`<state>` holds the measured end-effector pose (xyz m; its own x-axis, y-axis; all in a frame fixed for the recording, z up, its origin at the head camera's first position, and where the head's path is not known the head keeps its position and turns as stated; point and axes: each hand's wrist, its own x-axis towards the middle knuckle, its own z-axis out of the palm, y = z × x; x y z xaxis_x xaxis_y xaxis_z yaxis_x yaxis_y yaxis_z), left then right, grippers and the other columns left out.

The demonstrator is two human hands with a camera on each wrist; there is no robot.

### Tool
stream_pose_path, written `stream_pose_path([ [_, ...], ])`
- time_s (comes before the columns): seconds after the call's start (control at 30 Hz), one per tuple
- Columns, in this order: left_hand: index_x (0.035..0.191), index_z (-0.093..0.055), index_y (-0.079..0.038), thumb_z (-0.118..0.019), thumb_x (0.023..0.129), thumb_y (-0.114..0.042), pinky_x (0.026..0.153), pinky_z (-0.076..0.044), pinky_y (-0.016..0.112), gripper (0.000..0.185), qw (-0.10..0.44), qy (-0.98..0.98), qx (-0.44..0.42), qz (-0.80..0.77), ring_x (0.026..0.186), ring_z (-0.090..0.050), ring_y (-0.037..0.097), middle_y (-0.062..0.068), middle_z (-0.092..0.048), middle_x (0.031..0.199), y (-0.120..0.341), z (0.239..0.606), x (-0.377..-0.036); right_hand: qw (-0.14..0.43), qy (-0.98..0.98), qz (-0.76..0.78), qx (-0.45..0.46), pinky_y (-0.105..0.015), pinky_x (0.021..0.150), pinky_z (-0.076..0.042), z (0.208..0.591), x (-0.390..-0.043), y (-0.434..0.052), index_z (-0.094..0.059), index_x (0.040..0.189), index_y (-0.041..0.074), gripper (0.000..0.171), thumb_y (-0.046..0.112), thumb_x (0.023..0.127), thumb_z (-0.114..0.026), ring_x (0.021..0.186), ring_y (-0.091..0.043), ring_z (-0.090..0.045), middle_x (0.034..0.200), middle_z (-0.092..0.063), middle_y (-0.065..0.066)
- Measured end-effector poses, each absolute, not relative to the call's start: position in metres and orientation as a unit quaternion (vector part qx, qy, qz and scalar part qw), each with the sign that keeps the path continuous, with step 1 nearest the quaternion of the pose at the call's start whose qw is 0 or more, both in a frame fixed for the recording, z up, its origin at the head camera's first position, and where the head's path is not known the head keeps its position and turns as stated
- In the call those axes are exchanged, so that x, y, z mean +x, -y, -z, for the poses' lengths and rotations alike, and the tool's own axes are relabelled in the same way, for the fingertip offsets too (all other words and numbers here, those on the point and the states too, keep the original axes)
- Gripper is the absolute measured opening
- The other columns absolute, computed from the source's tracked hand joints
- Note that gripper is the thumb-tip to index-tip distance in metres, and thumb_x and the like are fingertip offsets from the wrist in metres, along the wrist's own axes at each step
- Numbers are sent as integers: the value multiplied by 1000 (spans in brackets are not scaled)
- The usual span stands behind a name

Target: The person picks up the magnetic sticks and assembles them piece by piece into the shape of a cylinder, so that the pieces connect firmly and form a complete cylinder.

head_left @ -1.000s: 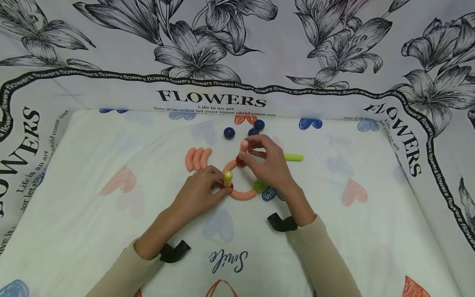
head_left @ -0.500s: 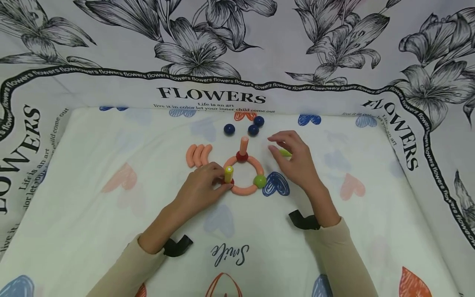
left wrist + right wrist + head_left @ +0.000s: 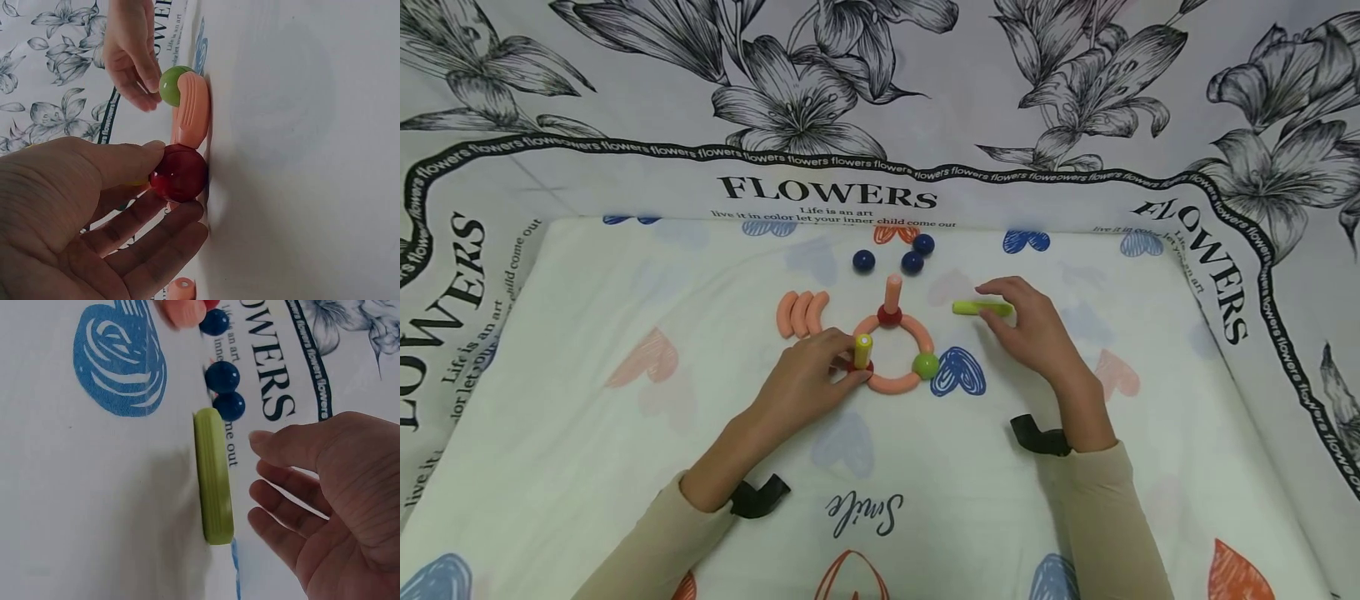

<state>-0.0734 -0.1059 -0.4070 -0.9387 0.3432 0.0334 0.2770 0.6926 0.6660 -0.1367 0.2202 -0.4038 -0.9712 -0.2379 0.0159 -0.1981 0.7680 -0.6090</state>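
White cotton-looking heart-print cloth (image 3: 587, 450) says "Smile", upside down lol. Around it, black-and-white floral fabric (image 3: 970, 108) goes "FLOWERS", "Life is an art", "live it in color", wavy black band (image 3: 880, 167) repeating "flowers".

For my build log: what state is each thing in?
Left hand: holding red ball
Right hand: empty, near green stick
Green stick: lying
Yellow stick: upright
Peach stick: upright
Ring: seemingly closed
Green ball, far red ball: in ring
Loose arcs: side by side
Blue balls: loose

The left hand (image 3: 808, 368) pinches, while the right hand (image 3: 1033, 327) (loosely curved) has thumb (image 3: 292, 444) and fingers (image 3: 282, 505) apart.
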Motion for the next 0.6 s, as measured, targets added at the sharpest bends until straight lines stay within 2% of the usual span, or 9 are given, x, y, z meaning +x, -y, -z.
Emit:
stream_pose_path([
  [0.17, 105, -77, -12, -88, 88, -22, 84, -62, 36, 22, 44, -919, 173, -352, 94, -77, 17, 2, -76, 107, 106, 406, -74, 59, -941, 315, -104, -59, 123, -40, 407, -137, -219, -65, 139, 8, 37, 12, 103, -67, 145, -39, -52, 149, -61, -16],
  [0.33, 101, -77, -13, -88, 88, -22, 82, -59, 35, 19, 44, -921, 173, -346, 94, -76, 17, 2, -76, 106, 107, 405, -73, 65, -945, 305, -99, -57, 122, -41, 413, -136, -214, -67, 139, 9, 36, 10, 103, -66, 143, -38, -56, 144, -67, -15],
  [0.47, 99, -77, -15, -87, 89, -23, 81, -56, 34, 17, 46, -924, 171, -340, 95, -75, 16, 0, -77, 106, 107, 406, -73, 63, -950, 290, -98, -57, 120, -43, 417, -136, -211, -69, 137, 9, 35, 8, 102, -67, 139, -38, -59, 141, -68, -15],
  [0.6, 97, -77, -18, -87, 89, -24, 84, -54, 35, 15, 44, -923, 170, -342, 96, -74, 16, -2, -78, 104, 106, 407, -74, 72, -956, 269, -93, -57, 114, -48, 417, -138, -211, -64, 144, 9, 42, 7, 101, -67, 130, -38, -62, 138, -66, -18],
])
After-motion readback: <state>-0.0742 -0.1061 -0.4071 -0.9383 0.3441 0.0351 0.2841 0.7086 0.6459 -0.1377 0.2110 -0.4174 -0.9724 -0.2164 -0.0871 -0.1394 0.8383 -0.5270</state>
